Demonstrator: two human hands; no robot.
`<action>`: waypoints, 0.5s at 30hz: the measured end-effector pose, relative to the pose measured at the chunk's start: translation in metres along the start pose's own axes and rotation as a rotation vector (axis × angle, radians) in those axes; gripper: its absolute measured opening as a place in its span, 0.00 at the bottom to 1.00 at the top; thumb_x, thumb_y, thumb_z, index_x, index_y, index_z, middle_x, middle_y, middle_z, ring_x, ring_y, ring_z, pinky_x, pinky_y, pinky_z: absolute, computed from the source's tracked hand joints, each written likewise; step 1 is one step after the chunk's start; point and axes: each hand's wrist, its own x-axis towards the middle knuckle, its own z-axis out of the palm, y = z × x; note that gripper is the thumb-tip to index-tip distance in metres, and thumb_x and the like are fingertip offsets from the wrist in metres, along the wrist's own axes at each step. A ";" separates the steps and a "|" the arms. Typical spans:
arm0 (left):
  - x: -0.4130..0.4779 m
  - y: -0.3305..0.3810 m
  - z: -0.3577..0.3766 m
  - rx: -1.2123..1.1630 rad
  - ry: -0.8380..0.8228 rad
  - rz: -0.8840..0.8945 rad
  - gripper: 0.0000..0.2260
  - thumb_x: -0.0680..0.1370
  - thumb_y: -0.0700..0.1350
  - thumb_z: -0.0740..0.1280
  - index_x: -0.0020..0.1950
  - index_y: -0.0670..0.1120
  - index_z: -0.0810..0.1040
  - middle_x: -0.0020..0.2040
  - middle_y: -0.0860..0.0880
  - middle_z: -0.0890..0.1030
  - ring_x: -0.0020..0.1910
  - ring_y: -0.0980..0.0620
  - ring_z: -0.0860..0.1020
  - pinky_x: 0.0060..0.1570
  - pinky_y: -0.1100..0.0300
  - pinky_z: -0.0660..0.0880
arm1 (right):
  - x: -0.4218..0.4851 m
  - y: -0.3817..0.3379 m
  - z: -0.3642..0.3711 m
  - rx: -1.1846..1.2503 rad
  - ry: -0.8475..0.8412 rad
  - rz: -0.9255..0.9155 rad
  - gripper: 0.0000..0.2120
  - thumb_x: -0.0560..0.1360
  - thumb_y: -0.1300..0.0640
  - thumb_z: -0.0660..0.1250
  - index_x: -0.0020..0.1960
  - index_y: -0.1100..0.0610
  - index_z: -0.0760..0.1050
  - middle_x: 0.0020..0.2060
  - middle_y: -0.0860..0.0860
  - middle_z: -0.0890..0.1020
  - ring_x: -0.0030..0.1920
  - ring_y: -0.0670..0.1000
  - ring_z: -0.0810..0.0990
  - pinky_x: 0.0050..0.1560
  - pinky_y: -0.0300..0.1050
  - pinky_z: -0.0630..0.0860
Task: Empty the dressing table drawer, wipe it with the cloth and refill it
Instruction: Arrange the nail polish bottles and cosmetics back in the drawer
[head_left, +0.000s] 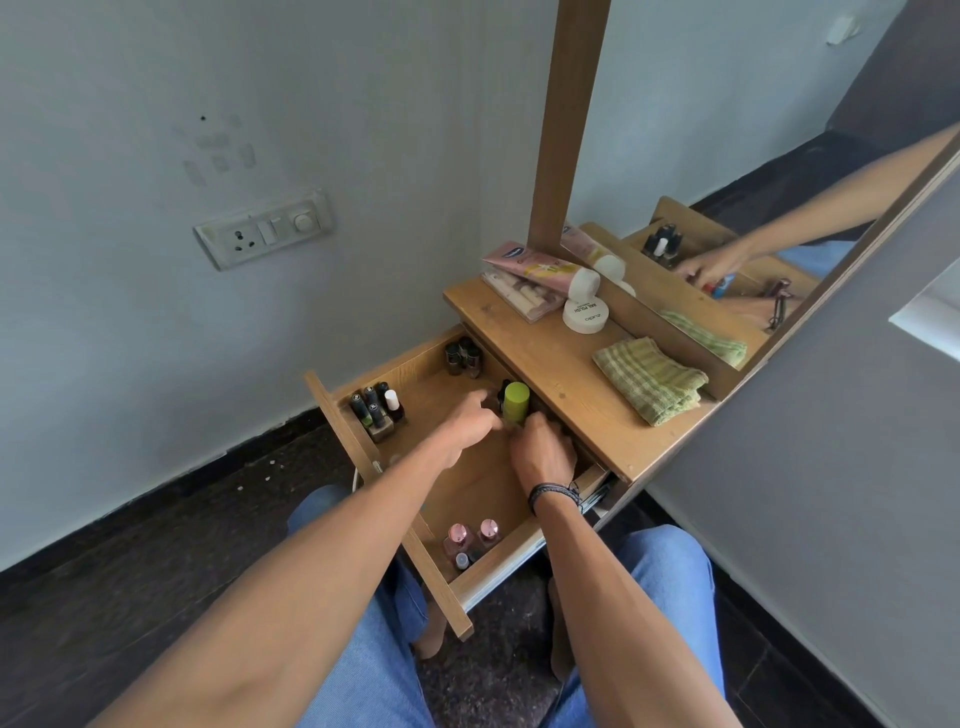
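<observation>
The wooden drawer (470, 493) of the dressing table is pulled out over my knees. Both hands are inside it, near the back. My left hand (467, 423) curls its fingers around the lower part of an upright green-capped bottle (516, 399). Just right of the bottle, my right hand (543, 452) is curled, its fingertips hidden under the tabletop edge. Nail polish bottles stand in groups at the front left corner (376, 408), the back left corner (462, 356) and the near right corner (472, 540). A green striped cloth (649, 379) lies folded on the tabletop (550, 374).
A pink tube (540, 270), a flat case (519, 296) and a white round jar (586, 314) lie on the tabletop at the back. The mirror (753, 156) stands behind, reflecting a hand over small red and blue items. A switch plate (265, 228) is on the left wall.
</observation>
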 end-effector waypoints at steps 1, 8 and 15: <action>-0.001 0.001 -0.001 -0.002 -0.001 -0.004 0.32 0.77 0.38 0.70 0.80 0.46 0.63 0.75 0.46 0.69 0.73 0.47 0.67 0.66 0.58 0.64 | 0.000 0.000 0.001 -0.007 0.003 0.003 0.12 0.84 0.53 0.58 0.58 0.59 0.75 0.56 0.60 0.81 0.57 0.62 0.81 0.52 0.51 0.75; 0.002 -0.007 -0.004 0.008 -0.022 -0.021 0.36 0.71 0.46 0.74 0.78 0.51 0.66 0.75 0.50 0.71 0.73 0.48 0.69 0.74 0.48 0.64 | -0.013 -0.003 0.000 0.010 0.102 -0.018 0.11 0.81 0.53 0.62 0.49 0.59 0.78 0.46 0.58 0.84 0.48 0.62 0.84 0.43 0.49 0.77; 0.005 -0.011 -0.006 -0.022 -0.047 0.013 0.32 0.69 0.44 0.69 0.74 0.48 0.72 0.67 0.46 0.78 0.66 0.47 0.76 0.69 0.48 0.72 | -0.029 -0.016 -0.043 0.341 0.348 -0.286 0.14 0.81 0.50 0.66 0.39 0.53 0.80 0.27 0.46 0.78 0.23 0.45 0.73 0.25 0.38 0.67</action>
